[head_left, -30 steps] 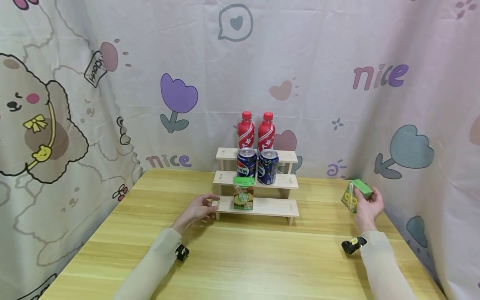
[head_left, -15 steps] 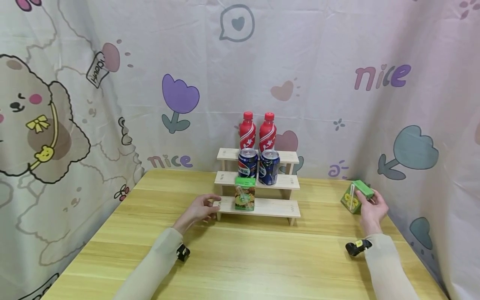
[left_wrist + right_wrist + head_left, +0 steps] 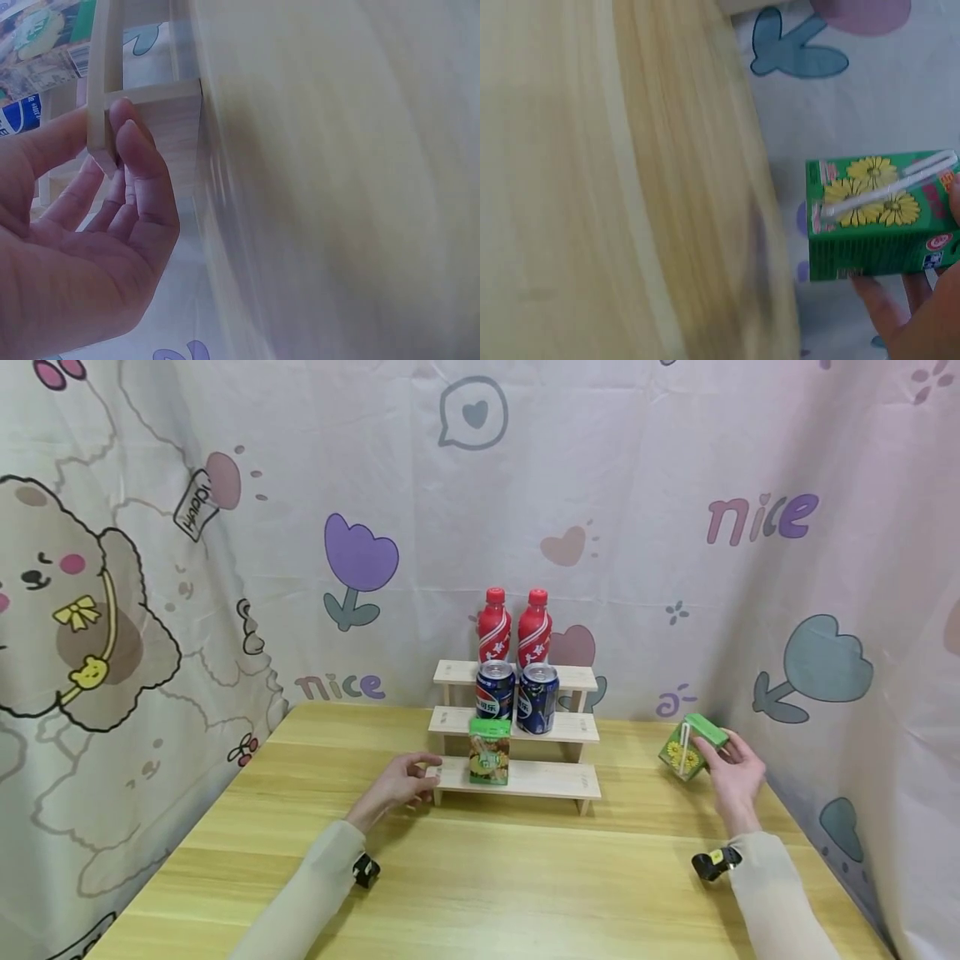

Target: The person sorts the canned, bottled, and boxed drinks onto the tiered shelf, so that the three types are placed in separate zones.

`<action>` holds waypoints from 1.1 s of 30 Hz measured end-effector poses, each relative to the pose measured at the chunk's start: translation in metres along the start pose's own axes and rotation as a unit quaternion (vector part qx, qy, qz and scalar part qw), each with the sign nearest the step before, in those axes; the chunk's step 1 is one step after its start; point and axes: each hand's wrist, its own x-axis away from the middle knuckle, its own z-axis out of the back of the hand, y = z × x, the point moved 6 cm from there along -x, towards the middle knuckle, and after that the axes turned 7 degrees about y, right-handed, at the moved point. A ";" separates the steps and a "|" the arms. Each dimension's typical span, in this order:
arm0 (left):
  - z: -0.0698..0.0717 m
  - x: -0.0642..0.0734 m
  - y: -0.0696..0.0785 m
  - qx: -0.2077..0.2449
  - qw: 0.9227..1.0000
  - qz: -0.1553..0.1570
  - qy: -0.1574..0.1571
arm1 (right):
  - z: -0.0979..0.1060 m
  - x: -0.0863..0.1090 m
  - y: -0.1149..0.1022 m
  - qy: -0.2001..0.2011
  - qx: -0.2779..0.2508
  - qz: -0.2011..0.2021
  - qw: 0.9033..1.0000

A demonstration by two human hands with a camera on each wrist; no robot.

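Observation:
My left hand point(image 3: 399, 782) pinches the left end of the lowest step of a three-tier wooden display stand point(image 3: 551, 779); the left wrist view shows thumb and fingers point(image 3: 146, 161) curled round the board's end. At the right, my right hand point(image 3: 738, 773) grips a green drink carton point(image 3: 686, 750) with yellow flowers and a straw on its side. The carton point(image 3: 877, 214) is tilted and held above the table. Another green drink carton point(image 3: 489, 753) stands upright on the lowest step, left of its middle.
Two dark blue cola cans point(image 3: 495, 692) stand on the middle step, two red bottles point(image 3: 493, 628) on the top one. The wooden table point(image 3: 510, 885) runs back to a patterned curtain point(image 3: 637, 460) behind and at both sides.
My right hand has moved left and a little upward with the drink carton. The left hand keeps its place at the stand, and the things on the steps have not moved.

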 end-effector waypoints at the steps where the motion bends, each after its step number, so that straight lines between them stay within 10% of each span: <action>1: 0.000 0.000 -0.001 0.001 1.000 0.000 0.001 | -0.003 0.003 -0.002 -0.007 0.005 0.005 1.000; 14: 0.000 -0.002 -0.001 0.008 1.000 0.001 -0.006 | -0.040 0.046 -0.024 -0.132 0.017 0.086 0.987; 33: 0.001 0.000 -0.001 0.005 1.000 -0.002 -0.002 | -0.090 0.110 -0.051 -0.307 -0.003 0.148 0.940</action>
